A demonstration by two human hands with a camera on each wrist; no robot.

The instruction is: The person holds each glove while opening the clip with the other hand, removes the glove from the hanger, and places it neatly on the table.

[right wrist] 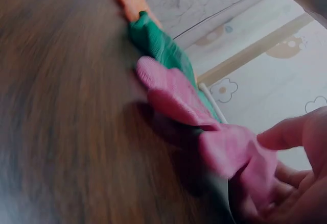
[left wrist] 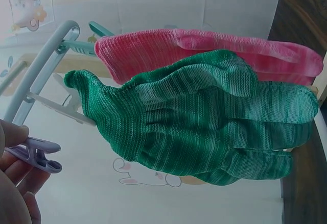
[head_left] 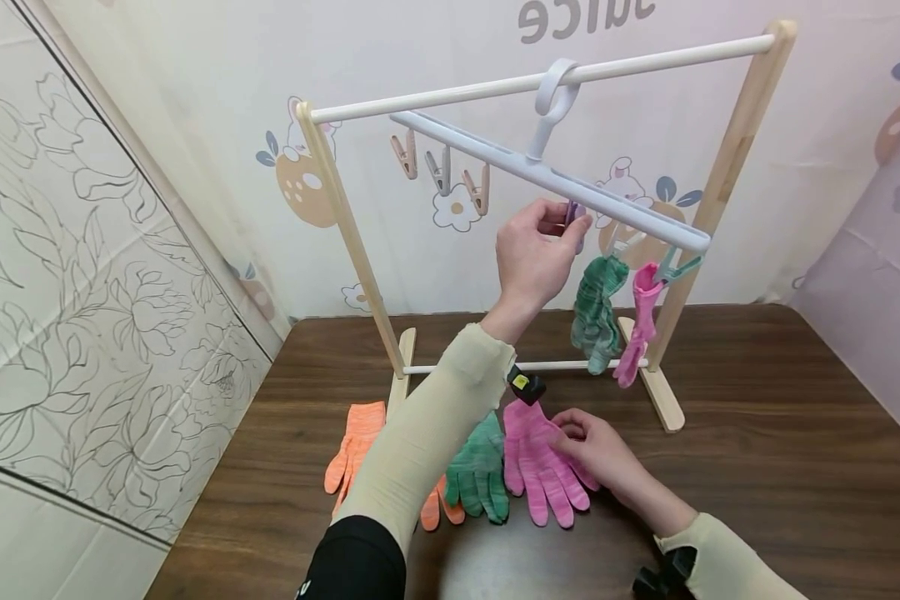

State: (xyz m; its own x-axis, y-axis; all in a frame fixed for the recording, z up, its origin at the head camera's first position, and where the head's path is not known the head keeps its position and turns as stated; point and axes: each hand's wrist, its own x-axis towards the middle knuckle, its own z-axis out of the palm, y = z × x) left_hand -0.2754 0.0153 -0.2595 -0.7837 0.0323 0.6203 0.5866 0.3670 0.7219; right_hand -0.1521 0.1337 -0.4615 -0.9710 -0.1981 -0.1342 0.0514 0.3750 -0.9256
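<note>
My left hand (head_left: 536,254) pinches a purple clothespin (left wrist: 38,155) just under the white hanger (head_left: 487,150). To its right a green glove (head_left: 598,308) hangs by a white clip (left wrist: 61,109), and beyond it a pink glove (head_left: 640,325) hangs from a teal clip (head_left: 678,268). Down on the table, my right hand (head_left: 600,454) pinches the cuff side of a second pink glove (head_left: 540,462) between thumb and fingers. In the right wrist view this glove (right wrist: 179,101) is partly lifted and folded at the held end. Its fingers point away from the hand.
A wooden rack (head_left: 746,133) carries the hanger on its top rod (head_left: 435,96). Several clips (head_left: 438,171) hang at the hanger's left part. Another green glove (head_left: 482,471) and an orange glove (head_left: 360,437) lie on the brown table (head_left: 780,467), with more orange fingers (head_left: 441,507) beside the left forearm.
</note>
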